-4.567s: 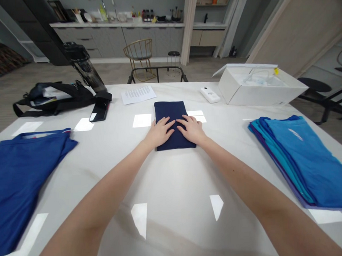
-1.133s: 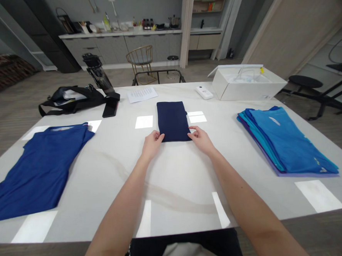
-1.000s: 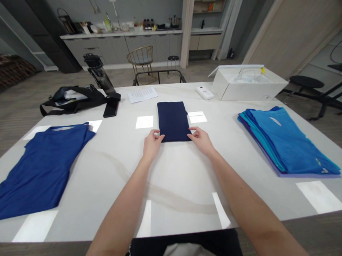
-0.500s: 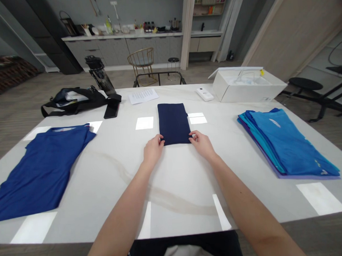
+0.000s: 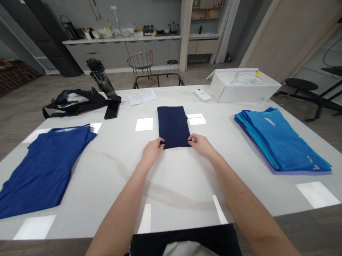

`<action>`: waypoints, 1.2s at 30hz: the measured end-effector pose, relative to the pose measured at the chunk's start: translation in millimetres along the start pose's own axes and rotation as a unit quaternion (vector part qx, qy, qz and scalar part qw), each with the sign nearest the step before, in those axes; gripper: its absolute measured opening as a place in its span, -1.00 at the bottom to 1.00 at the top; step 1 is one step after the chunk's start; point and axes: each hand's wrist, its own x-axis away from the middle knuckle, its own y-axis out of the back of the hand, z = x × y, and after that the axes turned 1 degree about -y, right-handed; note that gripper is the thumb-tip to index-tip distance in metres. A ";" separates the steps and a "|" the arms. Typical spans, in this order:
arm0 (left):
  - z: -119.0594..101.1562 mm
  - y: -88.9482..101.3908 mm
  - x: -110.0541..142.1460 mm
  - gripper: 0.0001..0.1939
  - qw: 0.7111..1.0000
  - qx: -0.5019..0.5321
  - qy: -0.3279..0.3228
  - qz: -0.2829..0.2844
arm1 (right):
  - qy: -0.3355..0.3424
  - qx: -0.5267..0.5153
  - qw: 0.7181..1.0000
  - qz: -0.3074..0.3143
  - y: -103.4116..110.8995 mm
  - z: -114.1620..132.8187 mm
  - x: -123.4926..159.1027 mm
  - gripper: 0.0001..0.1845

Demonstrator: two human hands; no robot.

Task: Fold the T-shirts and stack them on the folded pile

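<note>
A folded dark navy garment (image 5: pixel 173 126) lies flat on the white table in front of me, a neat upright rectangle with a small tab at its right edge. At its near left corner, my left hand (image 5: pixel 153 150) is closed, thumb and fingers pinching the cloth. My right hand (image 5: pixel 200 144) pinches the near right corner in the same way. To the left a blue shirt (image 5: pixel 46 170) is spread out, partly folded and slightly wrinkled. On the right sits a stack of folded shirts (image 5: pixel 284 136), bright blue on top, with teal and purple edges showing below.
Toward the back left are a black bag (image 5: pixel 73 101), a dark bottle (image 5: pixel 100 78) and a phone (image 5: pixel 111 110). A printed paper (image 5: pixel 143 97) lies near the far edge. Back right, a small white device (image 5: pixel 203 95) lies by an open white box (image 5: pixel 241 91). Chairs stand beyond.
The navy garment has slid slightly toward me, with both hands still at its near corners. The view has shifted a little; the other clothes lie as before.
</note>
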 end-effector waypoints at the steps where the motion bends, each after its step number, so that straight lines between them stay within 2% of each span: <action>1: -1.5 -0.5 -0.2 -0.69 1.000 -0.005 0.006 -0.001 | -0.001 0.008 1.000 0.001 -0.1 2.0 0.4 -0.90; 6: -13.7 1.2 7.4 -0.65 0.999 -0.041 0.020 -0.001 | 0.016 0.074 0.997 -0.027 1.5 15.6 14.6 -0.80; 10: -17.7 5.0 33.6 -0.63 0.998 -0.064 0.008 0.015 | 0.035 0.073 0.997 -0.012 3.5 17.1 41.4 -0.80; 13: -14.8 4.7 67.4 -0.64 0.998 -0.050 -0.007 0.031 | 0.044 0.053 0.997 0.020 4.3 12.0 72.7 -0.81; 21: -12.6 -4.4 179.5 -0.68 0.996 0.034 -0.002 0.078 | 0.072 0.000 0.990 0.125 14.1 8.3 179.1 -0.80; 25: -16.7 -5.0 207.0 -0.69 0.996 0.037 0.012 0.086 | 0.054 -0.009 0.987 0.148 20.6 12.5 201.7 -0.82; 27: -16.8 -2.6 207.6 -0.69 0.996 0.032 0.014 0.082 | 0.047 -0.007 0.987 0.151 23.4 13.9 201.7 -0.85; 30: -13.8 7.0 192.0 -0.66 0.998 0.033 0.007 0.059 | 0.042 -0.017 0.988 0.148 27.5 14.0 187.9 -0.85; 33: -9.1 21.6 157.9 -0.63 0.999 0.026 -0.018 0.016 | 0.039 -0.045 0.993 0.100 30.4 12.2 154.4 -0.73; 36: -4.5 34.4 108.6 -0.56 0.999 -0.024 -0.029 -0.008 | 0.025 -0.052 0.998 0.003 32.2 10.2 102.5 -0.66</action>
